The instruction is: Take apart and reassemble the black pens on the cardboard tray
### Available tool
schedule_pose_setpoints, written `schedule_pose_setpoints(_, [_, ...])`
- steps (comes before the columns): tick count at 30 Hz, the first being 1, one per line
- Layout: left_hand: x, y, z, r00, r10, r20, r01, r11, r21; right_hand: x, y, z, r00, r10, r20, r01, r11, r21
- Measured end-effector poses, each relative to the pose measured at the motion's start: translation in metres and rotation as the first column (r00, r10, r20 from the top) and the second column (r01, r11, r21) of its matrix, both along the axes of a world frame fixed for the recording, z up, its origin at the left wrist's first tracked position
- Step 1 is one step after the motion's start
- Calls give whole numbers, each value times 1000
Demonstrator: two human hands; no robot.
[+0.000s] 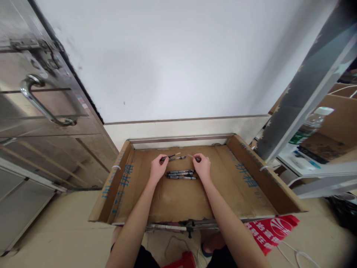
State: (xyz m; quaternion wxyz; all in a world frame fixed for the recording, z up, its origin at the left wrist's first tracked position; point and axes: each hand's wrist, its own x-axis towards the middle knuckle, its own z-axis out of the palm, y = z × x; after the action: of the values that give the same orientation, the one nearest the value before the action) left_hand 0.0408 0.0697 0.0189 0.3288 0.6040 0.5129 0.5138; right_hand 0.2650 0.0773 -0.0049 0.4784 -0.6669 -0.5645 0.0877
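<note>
Black pens [180, 173] | long axes left-right | flat on cardboard [181, 201]

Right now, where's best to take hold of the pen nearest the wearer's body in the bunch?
I'd pinch the nearest pen mid-barrel, from above and the near side: it lies flat, crosswise, with bare cardboard along that edge; other pens crowd its far side.

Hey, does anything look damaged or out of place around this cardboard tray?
Slightly. The cardboard tray has a ragged front edge near the middle, as if torn. A red printed sheet also sticks out at a slant by its right front corner. The bunched pens lie roughly lined up, and I see nothing spilled.
</note>
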Motion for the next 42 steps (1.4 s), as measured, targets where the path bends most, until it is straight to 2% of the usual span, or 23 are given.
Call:
schedule_pose_setpoints(3, [1, 0, -1, 1000, -7, -8, 7, 1000, 2, 0, -1, -2, 991, -24, 129, 27, 999, -24])
schedule_pose_setpoints(8, [1, 1, -3, 1000, -17, -5, 17, 1000, 1, -1, -1, -3, 978, 1, 210, 7, 999, -39])
schedule_pose_setpoints(12, [1, 1, -3, 1000, -18, -18, 18, 1000, -5, -1, 1, -6, 976, 32, 217, -27, 999, -25])
schedule_pose_setpoints(17, [2, -1, -3, 999, -24, -24, 24, 1000, 1, -1, 2, -9, 979, 10, 205, -14, 1000, 19])
schedule_pose_setpoints(21, [2, -1, -2, 999, -20, -47, 20, 1000, 14, -3, 0, 0, 988, 4, 155, -17, 997, 79])
schedule_pose_setpoints(23, [2, -1, -1, 999, -24, -49, 25, 999, 26, -6, -3, 9, 992, 59, 108, -73, 988, 134])
schedule_pose_setpoints(25, [2, -1, 0, 998, -43, -48, 45, 998, 40, -10, -7, 18, 981, 180, 67, -189, 966, 176])
schedule_pose_setpoints(30, [5, -4, 4, 990, -128, -63, 132, 988, 76, -20, -14, 28, 881, 464, 89, -472, 870, 144])
schedule_pose_setpoints(33, [6, -7, 6, 981, -178, -75, 184, 980, 82, -21, -13, 24, 838, 529, 131, -542, 835, 94])
schedule_pose_setpoints(37, [5, -6, 5, 978, -182, -100, 192, 977, 95, -19, -11, 19, 858, 491, 150, -505, 860, 74])
schedule_pose_setpoints(42, [-2, -1, 1, 992, -6, -123, 24, 989, 147, -14, -8, 20, 931, 338, 136, -356, 925, 135])
